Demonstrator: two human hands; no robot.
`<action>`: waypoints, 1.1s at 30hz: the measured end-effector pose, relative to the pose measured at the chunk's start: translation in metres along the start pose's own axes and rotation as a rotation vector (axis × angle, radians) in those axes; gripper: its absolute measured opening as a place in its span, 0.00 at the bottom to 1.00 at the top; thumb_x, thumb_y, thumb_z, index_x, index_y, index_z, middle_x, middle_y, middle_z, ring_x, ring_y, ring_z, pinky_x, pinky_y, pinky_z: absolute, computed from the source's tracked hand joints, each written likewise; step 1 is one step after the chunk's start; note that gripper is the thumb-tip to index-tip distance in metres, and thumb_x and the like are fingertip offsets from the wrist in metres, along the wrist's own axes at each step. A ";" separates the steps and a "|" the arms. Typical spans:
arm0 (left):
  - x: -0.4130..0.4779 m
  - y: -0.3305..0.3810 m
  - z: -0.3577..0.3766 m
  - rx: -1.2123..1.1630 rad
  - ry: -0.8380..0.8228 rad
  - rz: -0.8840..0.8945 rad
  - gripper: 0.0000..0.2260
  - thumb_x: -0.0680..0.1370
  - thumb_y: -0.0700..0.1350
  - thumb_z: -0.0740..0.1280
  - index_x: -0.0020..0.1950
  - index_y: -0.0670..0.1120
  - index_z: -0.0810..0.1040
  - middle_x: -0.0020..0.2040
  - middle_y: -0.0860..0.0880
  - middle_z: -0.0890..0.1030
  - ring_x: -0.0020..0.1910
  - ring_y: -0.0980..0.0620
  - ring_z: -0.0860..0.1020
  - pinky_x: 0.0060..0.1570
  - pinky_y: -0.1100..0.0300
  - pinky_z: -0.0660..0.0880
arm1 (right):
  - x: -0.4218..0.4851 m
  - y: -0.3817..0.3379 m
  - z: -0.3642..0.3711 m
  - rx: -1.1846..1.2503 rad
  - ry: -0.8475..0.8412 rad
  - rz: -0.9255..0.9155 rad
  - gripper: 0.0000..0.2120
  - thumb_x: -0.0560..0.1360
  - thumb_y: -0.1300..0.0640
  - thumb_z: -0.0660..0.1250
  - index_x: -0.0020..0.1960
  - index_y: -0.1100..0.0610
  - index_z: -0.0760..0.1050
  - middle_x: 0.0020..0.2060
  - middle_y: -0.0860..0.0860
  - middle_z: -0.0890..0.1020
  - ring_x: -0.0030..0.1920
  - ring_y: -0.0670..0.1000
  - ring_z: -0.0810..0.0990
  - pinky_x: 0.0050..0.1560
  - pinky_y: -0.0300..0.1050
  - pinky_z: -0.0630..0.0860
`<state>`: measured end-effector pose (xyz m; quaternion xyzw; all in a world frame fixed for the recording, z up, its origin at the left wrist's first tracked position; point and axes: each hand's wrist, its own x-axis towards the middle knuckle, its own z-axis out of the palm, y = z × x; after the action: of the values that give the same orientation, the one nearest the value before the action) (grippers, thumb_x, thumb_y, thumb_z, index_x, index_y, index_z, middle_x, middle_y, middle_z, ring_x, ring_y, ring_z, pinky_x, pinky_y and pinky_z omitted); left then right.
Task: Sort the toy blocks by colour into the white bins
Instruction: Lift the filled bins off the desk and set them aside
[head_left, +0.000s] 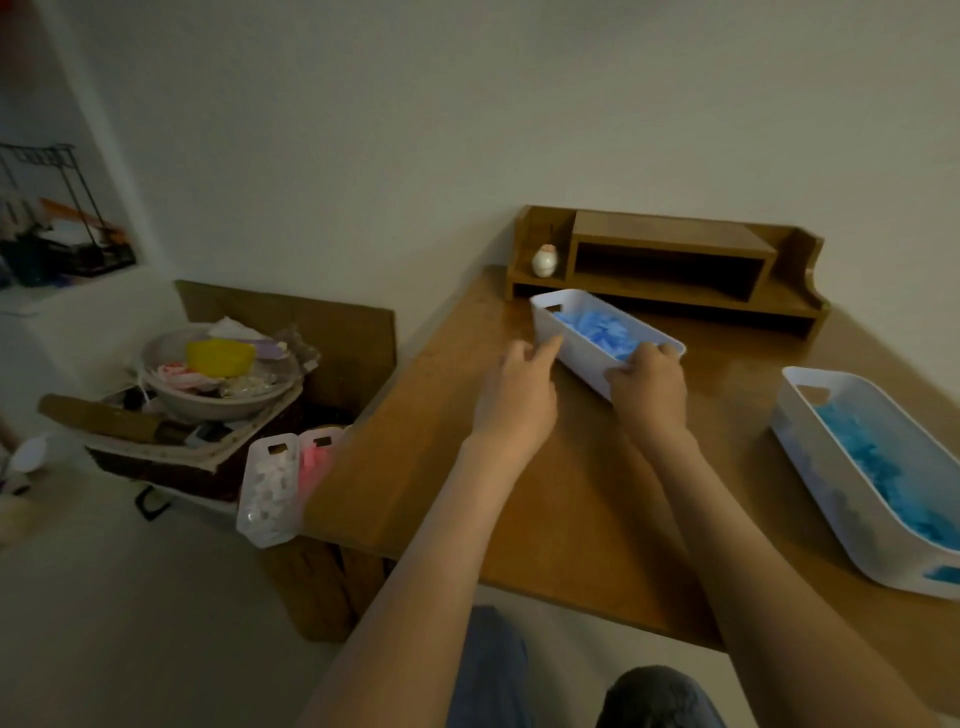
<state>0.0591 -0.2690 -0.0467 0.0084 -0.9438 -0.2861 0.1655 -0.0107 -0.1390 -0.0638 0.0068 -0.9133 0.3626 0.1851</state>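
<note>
Gripping the near end of the narrow white bin (582, 343) of light-blue blocks (597, 330), right hand (649, 387) is clamped on its rim; left hand (517, 387) loosely open, fingertips at its side wall. Bin sits mid-desk (467, 493), w/ the wooden organiser (670, 265) behind. Looks like repositioning, prob. Best slid flat w/ both hands, clear of the larger bin (831, 499).

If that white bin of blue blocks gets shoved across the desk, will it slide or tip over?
Probably slide: the bin is long and low, and the desk looks glossy. The blocks sit below its rim, so tipping seems unlikely.
</note>
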 end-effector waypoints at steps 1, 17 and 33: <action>0.002 -0.005 -0.004 -0.022 0.014 0.009 0.24 0.81 0.42 0.57 0.76 0.56 0.57 0.72 0.47 0.61 0.67 0.48 0.67 0.59 0.52 0.72 | -0.005 -0.007 0.001 0.018 -0.014 -0.036 0.07 0.77 0.58 0.63 0.53 0.60 0.71 0.60 0.56 0.70 0.52 0.51 0.74 0.49 0.43 0.73; -0.056 -0.139 -0.113 0.534 0.293 -0.011 0.04 0.80 0.48 0.61 0.52 0.54 0.74 0.50 0.54 0.74 0.58 0.50 0.68 0.48 0.55 0.51 | -0.090 -0.155 0.087 0.204 -0.306 -0.583 0.11 0.74 0.61 0.66 0.37 0.58 0.66 0.40 0.52 0.68 0.35 0.48 0.65 0.33 0.39 0.58; -0.142 -0.277 -0.141 0.819 0.063 -0.448 0.16 0.76 0.46 0.64 0.63 0.54 0.68 0.61 0.51 0.73 0.64 0.47 0.67 0.55 0.50 0.61 | -0.219 -0.228 0.229 0.053 -0.604 -0.762 0.12 0.77 0.65 0.57 0.60 0.63 0.70 0.59 0.56 0.72 0.56 0.55 0.73 0.49 0.39 0.65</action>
<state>0.2164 -0.5601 -0.1306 0.2852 -0.9485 0.0818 0.1114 0.1502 -0.4855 -0.1411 0.4503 -0.8492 0.2739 0.0313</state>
